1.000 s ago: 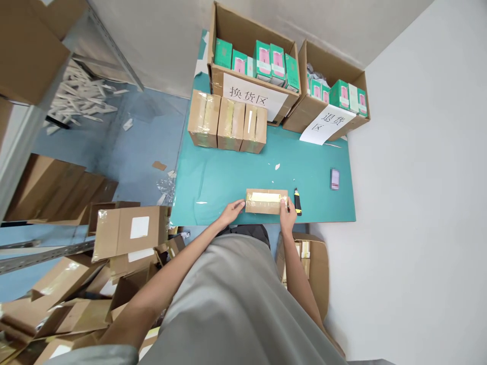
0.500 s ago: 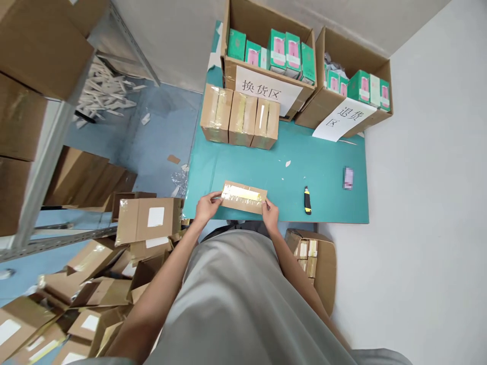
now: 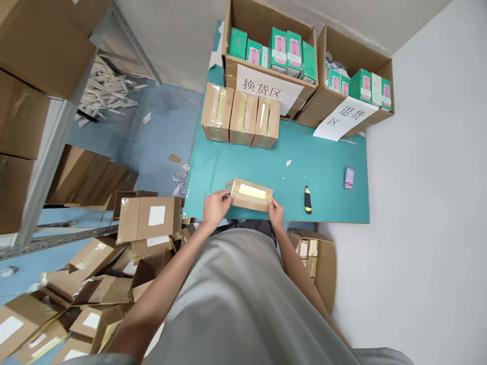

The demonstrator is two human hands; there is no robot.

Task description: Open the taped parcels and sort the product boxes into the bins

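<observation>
A small brown cardboard box [image 3: 250, 204], with clear tape and a pale yellow-white strip on its face, is held near the table's front edge. My left hand [image 3: 216, 207] grips its left end, thumb and fingers closed on the cardboard. At the opposite end my right hand [image 3: 276, 212] pinches the near right corner. To the right, a black and yellow utility knife [image 3: 308, 201] lies on the green table [image 3: 327, 157], apart from both hands. The undersides of the fingers are hidden.
Three taped boxes [image 3: 241, 119] stand at the back left. Behind them are two large cartons [image 3: 304, 83] [image 3: 384, 115] holding green and pink packages. Opened boxes [image 3: 99, 291] pile up at lower left beside a metal shelf [image 3: 41, 167]. A carton [image 3: 326, 268] with small boxes sits below the table.
Both hands have shifted slightly right with the cardboard box. It has tilted, so its left end now shows, and the tape's glare has faded.
</observation>
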